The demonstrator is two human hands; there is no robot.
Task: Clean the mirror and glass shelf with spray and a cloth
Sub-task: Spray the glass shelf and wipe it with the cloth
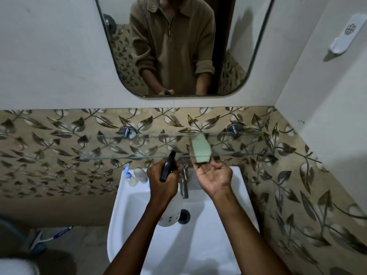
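The mirror (184, 46) hangs on the wall above and reflects the person. Below it the glass shelf (127, 147) runs across the leaf-patterned tiles. A green cloth (200, 148) lies on the shelf and overhangs its front edge. My left hand (162, 181) is closed around the black trigger head of a spray bottle (168, 165), whose white body hangs below my wrist over the sink. My right hand (214, 177) is palm up and wet, fingers apart, just under the cloth's near end. Whether the fingertips touch the cloth is unclear.
A white sink (198, 245) with a metal tap (184, 183) sits under the shelf. Small bottles (137, 176) stand at its back left corner. A white holder (345, 34) is fixed to the right wall. A toothbrush (61, 233) lies low at the left.
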